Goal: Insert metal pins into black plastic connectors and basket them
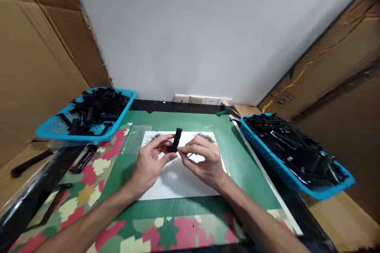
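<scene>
Between the thumb and fingers of my left hand (154, 158) stands a small black plastic part (177, 139), roughly upright, above a white sheet (160, 189). My right hand (204, 158) is close beside it, fingers pinched on a thin metal pin-like piece (189, 157) that points down to the left. The right fingertips meet the lower right side of the black part; the exact contact is hidden. Behind the hands, a pile of tiny dark pieces (205, 137) lies at the sheet's far right, with another pile (156, 136) at its far left.
A blue basket (118, 120) of black parts stands at left, another blue basket (285, 168) heaped with black parts at right. Loose black parts (84, 160) lie at left. A clear plastic bag (135, 140) rests on the green mat (243, 174). Wall sockets (196, 99) line the back.
</scene>
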The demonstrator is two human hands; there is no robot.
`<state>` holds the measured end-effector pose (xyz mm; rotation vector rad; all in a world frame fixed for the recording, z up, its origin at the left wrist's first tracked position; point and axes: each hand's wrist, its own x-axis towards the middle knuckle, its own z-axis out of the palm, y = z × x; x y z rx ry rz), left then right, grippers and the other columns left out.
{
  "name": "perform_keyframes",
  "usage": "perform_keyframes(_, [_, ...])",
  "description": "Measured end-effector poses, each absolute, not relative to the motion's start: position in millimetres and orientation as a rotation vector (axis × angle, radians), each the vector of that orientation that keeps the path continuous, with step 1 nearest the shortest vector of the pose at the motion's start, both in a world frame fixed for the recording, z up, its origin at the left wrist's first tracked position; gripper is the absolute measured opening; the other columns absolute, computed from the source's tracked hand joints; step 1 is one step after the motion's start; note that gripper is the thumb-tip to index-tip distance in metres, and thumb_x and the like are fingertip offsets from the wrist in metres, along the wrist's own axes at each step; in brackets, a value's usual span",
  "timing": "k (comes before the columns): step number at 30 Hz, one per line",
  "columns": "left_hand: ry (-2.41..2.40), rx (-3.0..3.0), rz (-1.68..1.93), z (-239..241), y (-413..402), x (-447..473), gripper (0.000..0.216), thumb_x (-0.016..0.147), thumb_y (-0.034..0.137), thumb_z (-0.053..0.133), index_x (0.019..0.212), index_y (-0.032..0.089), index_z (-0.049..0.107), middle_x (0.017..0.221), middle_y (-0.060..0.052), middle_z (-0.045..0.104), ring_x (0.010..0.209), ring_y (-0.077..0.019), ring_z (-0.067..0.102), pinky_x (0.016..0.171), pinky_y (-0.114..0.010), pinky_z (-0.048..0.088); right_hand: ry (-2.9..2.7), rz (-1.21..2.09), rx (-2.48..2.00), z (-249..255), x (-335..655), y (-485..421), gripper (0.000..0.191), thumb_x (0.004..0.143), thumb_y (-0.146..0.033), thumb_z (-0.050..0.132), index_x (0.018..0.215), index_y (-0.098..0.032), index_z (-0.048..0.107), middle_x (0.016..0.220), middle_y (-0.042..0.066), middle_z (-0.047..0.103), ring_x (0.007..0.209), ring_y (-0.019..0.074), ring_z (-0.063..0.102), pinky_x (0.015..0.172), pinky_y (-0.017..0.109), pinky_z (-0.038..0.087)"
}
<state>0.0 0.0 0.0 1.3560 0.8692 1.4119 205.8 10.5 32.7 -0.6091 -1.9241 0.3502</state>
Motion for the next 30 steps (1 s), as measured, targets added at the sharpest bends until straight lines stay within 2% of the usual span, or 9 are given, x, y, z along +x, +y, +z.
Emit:
perform_keyframes(7, [0.910, 1.390, 1.437, 5.3, -1.0, -0.5, 0.052, 0.082, 0.031, 0.095, 0.130, 0.019, 0.078, 0.119, -0.012, 0.079, 0.105, -0.0242, 0.076, 0.087, -0.032, 0.065, -1.944, 0.430, -0.612, 31.1, 204.3, 8.8, 0.017, 0.092, -0.009, 0.072, 0.101, -0.020, 0.082, 0.082, 0.004, 0.076, 0.075, 0.0175, 0.069, 0.069, 0.031, 0.055])
perform_keyframes(17, [0.825, 1.271, 1.382, 5.9, 1.8, -0.9, 0.054, 0.075, 0.029, 0.100, 0.122, 0.017, 0.078, 0.116, -0.012, 0.079, 0.102, -0.0237, 0.077, 0.090, -0.034, 0.065, -1.868, 0.572, -0.622, 33.3, 202.4, 9.0, 0.018, 0.088, -0.009, 0.075, 0.096, -0.022, 0.084, 0.081, 0.003, 0.078, 0.072, 0.0166, 0.070, 0.067, 0.030, 0.055])
perform_keyframes(20, [0.837, 1.235, 1.363, 2.7, 2.2, -0.7, 0.055, 0.073, 0.033, 0.101, 0.120, 0.016, 0.079, 0.114, -0.013, 0.080, 0.102, -0.0245, 0.076, 0.090, -0.035, 0.064, -1.879, 0.592, -0.620, 33.5, 203.3, 10.3, 0.017, 0.088, -0.009, 0.075, 0.095, -0.021, 0.084, 0.080, 0.003, 0.078, 0.070, 0.0157, 0.069, 0.065, 0.028, 0.054])
perform_keyframes(24, [0.903, 1.220, 1.331, -0.4, 1.0, -1.1, 0.061, 0.072, 0.044, 0.101, 0.121, 0.013, 0.081, 0.112, -0.016, 0.080, 0.099, -0.0268, 0.075, 0.081, -0.034, 0.064, -1.958, 0.616, -0.605, 33.0, 206.3, 13.0, 0.012, 0.092, -0.011, 0.073, 0.092, -0.020, 0.082, 0.081, 0.003, 0.076, 0.071, 0.0156, 0.069, 0.064, 0.027, 0.053])
perform_keyframes(27, [0.903, 1.216, 1.250, -1.5, 0.5, -1.7, 0.061, 0.079, 0.048, 0.096, 0.126, 0.011, 0.081, 0.101, -0.015, 0.080, 0.083, -0.0214, 0.071, 0.068, -0.029, 0.059, -2.026, 0.607, -0.613, 32.0, 210.2, 15.8, 0.012, 0.097, -0.014, 0.072, 0.095, -0.019, 0.082, 0.085, 0.005, 0.076, 0.075, 0.0167, 0.072, 0.067, 0.028, 0.054])
perform_keyframes(30, [0.917, 1.234, 1.208, -2.1, 0.8, -1.6, 0.063, 0.085, 0.053, 0.090, 0.130, 0.010, 0.080, 0.087, -0.010, 0.076, 0.070, -0.0156, 0.062, 0.063, -0.027, 0.053, -2.057, 0.560, -0.628, 31.2, 214.5, 19.0, 0.013, 0.100, -0.016, 0.073, 0.106, -0.022, 0.084, 0.091, 0.006, 0.077, 0.078, 0.0167, 0.073, 0.069, 0.027, 0.054])
